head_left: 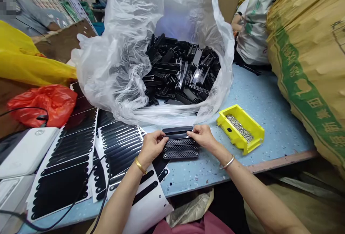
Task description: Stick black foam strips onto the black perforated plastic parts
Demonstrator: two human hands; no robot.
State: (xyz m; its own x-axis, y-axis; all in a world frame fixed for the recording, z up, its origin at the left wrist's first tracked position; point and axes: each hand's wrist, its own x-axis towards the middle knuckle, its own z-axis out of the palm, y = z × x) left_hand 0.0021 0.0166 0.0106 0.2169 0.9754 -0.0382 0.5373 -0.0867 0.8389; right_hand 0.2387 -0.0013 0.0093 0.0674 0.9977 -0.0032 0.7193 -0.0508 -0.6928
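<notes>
My left hand (152, 147) and my right hand (206, 137) are closed, pinching opposite ends of a glossy black strip (176, 135). The strip lies across the upper part of a flat black slatted piece (181, 148) near the table's front edge. Its lower slats have a crosshatched surface and small round metal fasteners at their ends. Whether the strip touches the slat below it, I cannot tell. Beside my left hand spread white sheets of black rounded strips (122, 151). To the right of my right hand stands a yellow bin (257, 133) of small silvery metal pieces (239, 128).
A big clear plastic bag (113, 58) full of black plastic parts (183, 72) stands behind my hands. Left are a red bag (43, 104), white boxes (27, 151) and a dark cable (107, 176). A large brown sack (309, 58) leans at right. Other people sit beyond.
</notes>
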